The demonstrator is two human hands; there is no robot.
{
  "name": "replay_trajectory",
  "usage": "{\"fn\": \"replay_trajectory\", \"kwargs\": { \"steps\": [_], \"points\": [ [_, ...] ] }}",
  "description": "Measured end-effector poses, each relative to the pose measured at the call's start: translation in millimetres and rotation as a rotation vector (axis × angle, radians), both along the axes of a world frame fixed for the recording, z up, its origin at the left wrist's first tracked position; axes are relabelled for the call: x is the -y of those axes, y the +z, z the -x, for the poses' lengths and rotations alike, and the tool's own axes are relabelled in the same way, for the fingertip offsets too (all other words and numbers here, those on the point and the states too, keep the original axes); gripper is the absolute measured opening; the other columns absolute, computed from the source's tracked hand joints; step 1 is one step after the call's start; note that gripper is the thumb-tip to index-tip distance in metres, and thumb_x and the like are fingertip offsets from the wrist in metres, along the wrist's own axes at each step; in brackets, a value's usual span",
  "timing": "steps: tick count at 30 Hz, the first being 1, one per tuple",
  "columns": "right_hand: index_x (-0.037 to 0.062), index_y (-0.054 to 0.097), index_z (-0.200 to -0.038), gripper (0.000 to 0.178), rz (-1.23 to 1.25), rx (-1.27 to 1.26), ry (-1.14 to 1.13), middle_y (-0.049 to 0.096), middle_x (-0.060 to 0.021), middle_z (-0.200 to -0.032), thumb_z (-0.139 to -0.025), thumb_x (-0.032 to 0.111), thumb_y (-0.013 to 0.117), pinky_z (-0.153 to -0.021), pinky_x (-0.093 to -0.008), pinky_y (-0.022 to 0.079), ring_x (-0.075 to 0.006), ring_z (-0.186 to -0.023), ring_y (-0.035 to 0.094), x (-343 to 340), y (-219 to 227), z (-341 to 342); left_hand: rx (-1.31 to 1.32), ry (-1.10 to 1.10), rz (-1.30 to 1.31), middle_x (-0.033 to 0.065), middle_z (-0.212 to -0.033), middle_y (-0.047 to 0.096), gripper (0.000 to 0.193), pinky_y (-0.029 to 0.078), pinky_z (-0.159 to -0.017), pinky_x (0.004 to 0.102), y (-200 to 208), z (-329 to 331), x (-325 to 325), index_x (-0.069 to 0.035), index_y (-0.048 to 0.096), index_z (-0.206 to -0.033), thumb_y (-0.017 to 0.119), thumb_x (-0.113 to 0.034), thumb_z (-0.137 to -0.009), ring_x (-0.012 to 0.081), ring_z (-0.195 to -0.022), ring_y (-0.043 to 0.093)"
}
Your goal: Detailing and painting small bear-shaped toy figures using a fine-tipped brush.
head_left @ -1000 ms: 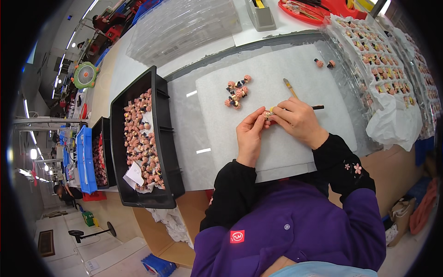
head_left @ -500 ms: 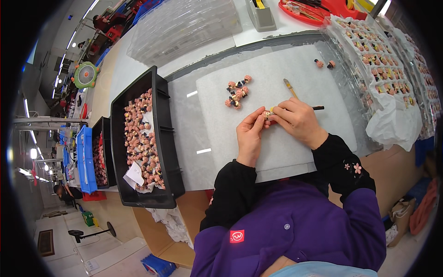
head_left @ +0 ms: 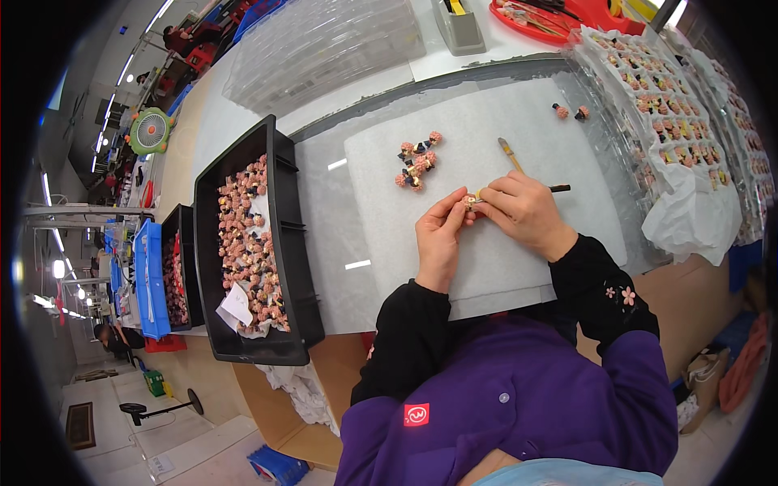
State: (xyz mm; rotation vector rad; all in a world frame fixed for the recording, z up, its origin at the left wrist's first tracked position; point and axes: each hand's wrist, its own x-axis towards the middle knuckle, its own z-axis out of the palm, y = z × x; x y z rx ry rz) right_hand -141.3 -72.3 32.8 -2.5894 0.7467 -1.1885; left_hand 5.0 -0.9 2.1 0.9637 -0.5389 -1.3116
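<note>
Above the white sheet (head_left: 389, 243), my left hand (head_left: 438, 243) pinches a small figurine (head_left: 469, 204) with pink, bumpy hair between thumb and fingers. My right hand (head_left: 525, 215) is closed on a thin stick-like tool (head_left: 560, 189), whose dark end sticks out to the right. The tool's other end meets the figurine, but fingers hide most of it. Just beyond my right hand lies a wooden-handled tool (head_left: 510, 152), its lower part covered by the hand. A cluster of similar pink-haired figurines (head_left: 417, 166) lies on the sheet beyond my left hand.
To the left stands a black crate (head_left: 296, 243) filled with similar figurines. Two loose figurines (head_left: 561, 111) lie at the far right. Clear trays (head_left: 660, 105) of figurines line the right side. Stacked clear plastic trays (head_left: 324, 53) and a red tray (head_left: 531, 28) sit at the back.
Both hands stay almost in place. The figurine has shifted slightly between my fingers, and a red patch beneath my right fingers is no longer visible.
</note>
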Motion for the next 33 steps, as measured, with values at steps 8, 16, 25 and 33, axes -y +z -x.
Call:
{"fn": "replay_trajectory", "kwargs": {
  "steps": [8, 16, 25, 33],
  "points": [
    [0.0084, 0.063, -0.080, 0.011, -0.001, 0.005, -0.012, 0.058, -0.0017, -0.072, -0.072, 0.015, 0.069, -0.055, -0.0293, 0.046, -0.0173, -0.064, 0.055, -1.3, 0.0, -0.5, -0.025, 0.005, 0.001, 0.0074, -0.094, 0.060, 0.030, 0.046, -0.075, 0.0249, 0.1, 0.1, -0.1, 0.009, 0.051, -0.117, 0.051, -0.005, -0.091, 0.0116, -0.076, 0.053],
    [0.0081, 0.063, -0.080, 0.012, -0.004, -0.003, -0.019, 0.058, -0.0022, -0.072, -0.072, 0.015, 0.068, -0.056, -0.0299, 0.046, -0.0180, -0.064, 0.055, -1.2, 0.5, -0.7, -0.017, 0.006, 0.004, 0.0076, -0.094, 0.061, 0.029, 0.046, -0.074, 0.0241, 0.3, -0.2, -0.4, 0.009, 0.051, -0.117, 0.052, -0.004, -0.090, 0.0115, -0.076, 0.053],
    [0.0082, 0.063, -0.081, 0.013, -0.009, -0.007, -0.016, 0.058, -0.0020, -0.073, -0.071, 0.015, 0.069, -0.056, -0.0300, 0.046, -0.0181, -0.065, 0.055, -1.1, 0.2, -0.7, 0.001, 0.012, 0.008, 0.0081, -0.096, 0.062, 0.028, 0.046, -0.073, 0.0236, -0.8, -0.4, -0.2, 0.007, 0.052, -0.116, 0.052, -0.004, -0.090, 0.0115, -0.077, 0.055],
    [0.0080, 0.063, -0.082, 0.013, 0.000, -0.013, -0.027, 0.058, -0.0022, -0.074, -0.072, 0.015, 0.069, -0.057, -0.0299, 0.046, -0.0178, -0.066, 0.054, -2.3, -1.7, -1.2, -0.007, 0.014, 0.014, 0.0085, -0.096, 0.062, 0.028, 0.046, -0.072, 0.0235, -2.8, -0.5, -0.1, 0.007, 0.053, -0.116, 0.053, -0.004, -0.090, 0.0116, -0.077, 0.056]
  ]
}}
